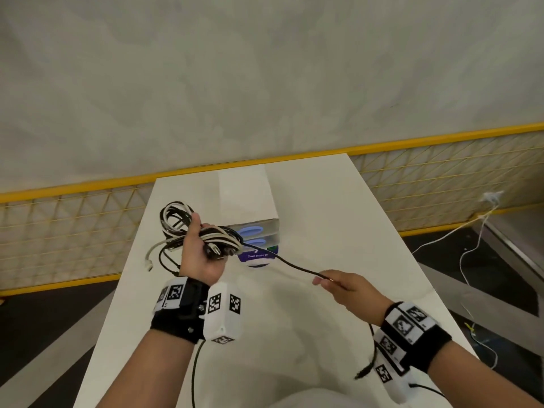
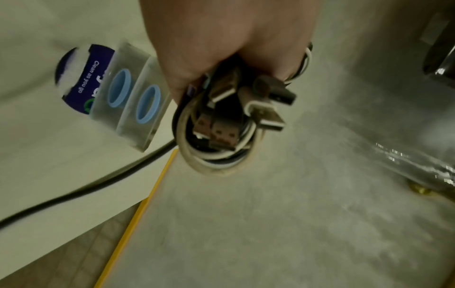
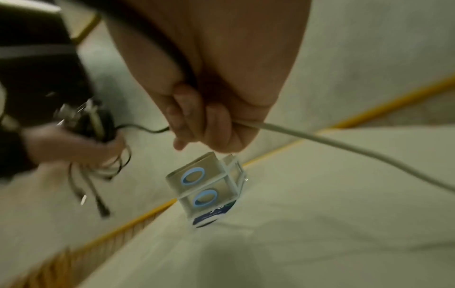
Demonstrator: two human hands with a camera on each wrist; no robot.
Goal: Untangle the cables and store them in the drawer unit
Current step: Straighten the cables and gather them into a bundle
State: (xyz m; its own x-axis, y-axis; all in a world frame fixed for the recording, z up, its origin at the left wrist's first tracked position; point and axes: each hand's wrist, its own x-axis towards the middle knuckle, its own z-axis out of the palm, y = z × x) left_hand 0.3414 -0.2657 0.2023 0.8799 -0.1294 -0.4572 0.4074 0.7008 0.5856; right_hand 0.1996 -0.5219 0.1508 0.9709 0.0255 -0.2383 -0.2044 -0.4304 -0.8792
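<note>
Cable runs taut from the bundle toward the near right — its long axis slants from far left to near right over the table. The left hand clenches the bundle above the table; the right hand pinches the black cable. The drawer unit sits just beyond the bundle, nearer the left hand. The left wrist view shows USB plugs bunched in the fist — hidden from the head view.
</note>
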